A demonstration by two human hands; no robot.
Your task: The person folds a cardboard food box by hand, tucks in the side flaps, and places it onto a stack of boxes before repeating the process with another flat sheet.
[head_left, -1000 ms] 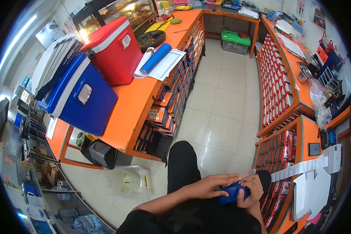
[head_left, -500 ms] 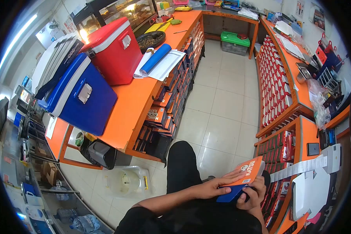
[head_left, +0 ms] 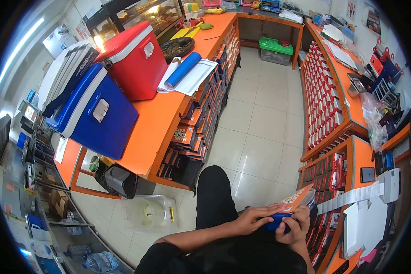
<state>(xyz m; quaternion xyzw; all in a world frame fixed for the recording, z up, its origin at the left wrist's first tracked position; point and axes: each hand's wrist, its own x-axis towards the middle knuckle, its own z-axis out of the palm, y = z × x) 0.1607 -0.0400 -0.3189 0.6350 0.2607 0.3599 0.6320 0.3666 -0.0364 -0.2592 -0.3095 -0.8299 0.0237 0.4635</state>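
Observation:
Above my lap, at the lower right of the head view, I hold a cardboard food box (head_left: pixel 300 197) with an orange panel, white lettering and blue sides. My left hand (head_left: pixel 255 218) lies across its left end, fingers closed on the orange panel's edge and thumb against the blue side. Around the near right side curl the fingers of my right hand (head_left: pixel 296 226), its thumb pressed near the blue edge. The orange panel slants up toward the right, and a pale inner surface shows past its far end. My fingers hide part of the box.
Stacked folded boxes (head_left: pixel 324 91) fill the shelves at right. A blue cooler (head_left: pixel 93 116) and a red cooler (head_left: pixel 137 64) stand on the orange counter (head_left: pixel 157 123) at left. On the floor is a clear plastic tub (head_left: pixel 166 223). A receipt printer (head_left: pixel 390 185) sits at right.
The box has tilted in my hands, so its orange panel looks narrower and its lettering steeper. My left hand has shifted slightly, and my right fingers have moved up along the box.

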